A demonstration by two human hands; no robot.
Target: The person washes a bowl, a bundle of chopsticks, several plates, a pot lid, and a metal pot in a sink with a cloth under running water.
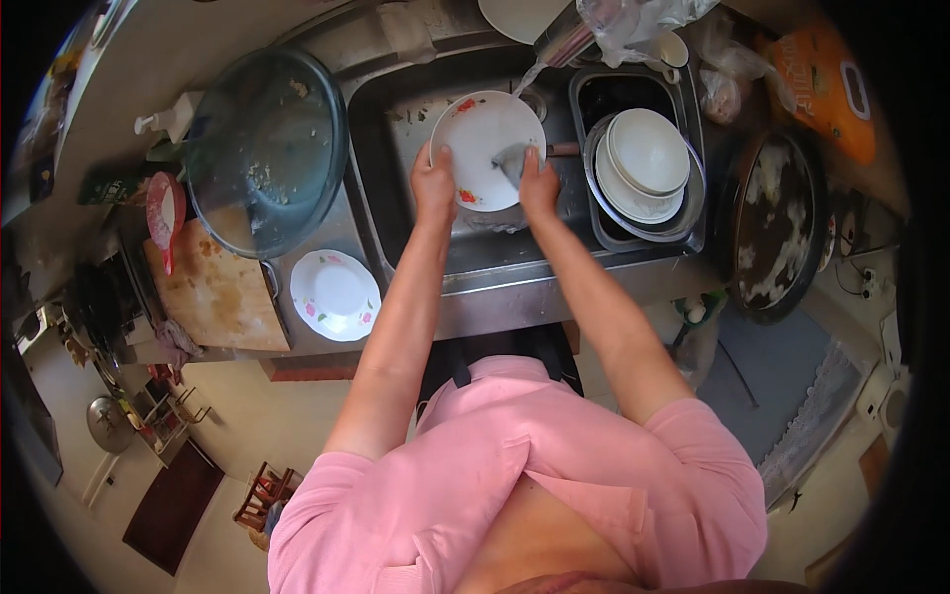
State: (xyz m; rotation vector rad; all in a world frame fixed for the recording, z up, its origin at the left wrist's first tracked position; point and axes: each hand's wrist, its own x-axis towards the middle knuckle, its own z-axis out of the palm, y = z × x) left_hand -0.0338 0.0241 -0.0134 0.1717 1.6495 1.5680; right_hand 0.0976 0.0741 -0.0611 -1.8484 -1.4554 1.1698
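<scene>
My left hand [434, 185] grips the left rim of a white plate [479, 145] with red flower prints, its thumb on the upper face. With my right hand [539, 185] I press a grey cleaning cloth [510, 161] onto the plate's right side, thumb on top. The plate is held tilted over a stainless steel sink [401, 208]. Water [528, 78] runs from a faucet [564, 37], partly wrapped in clear plastic, onto or just behind the plate's top edge. A brown handle [562, 149] shows right of the plate; what it belongs to is hidden.
Stacked white bowls [649, 152] sit in a metal basin [694, 200] at the sink's right. Left stand a large dark-rimmed lid or basin [263, 148] with food scraps, a flowered dish [335, 295], a cutting board [223, 289] and a red strainer [165, 211]. A big dark pan [775, 223] is far right.
</scene>
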